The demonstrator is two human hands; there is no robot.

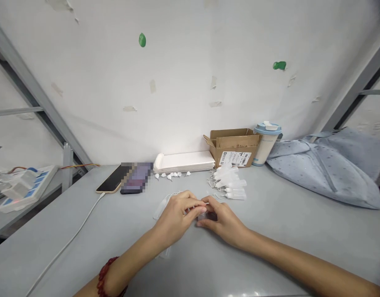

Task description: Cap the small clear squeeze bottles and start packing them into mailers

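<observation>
While a small clear piece (202,216) is held over the desk (289,214) by the pinching left hand (179,211) and half-curled right hand (223,218), its long axis hidden, clear tubes (231,178) are heaped beyond the right.

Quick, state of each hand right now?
Left hand: closed, pinching a clear piece, mostly hidden.
Right hand: curled about the same piece; whether it grips can't be told.

clear piece (202,215) | small, partly hidden | held between both hands (177,213) (224,219)
</observation>
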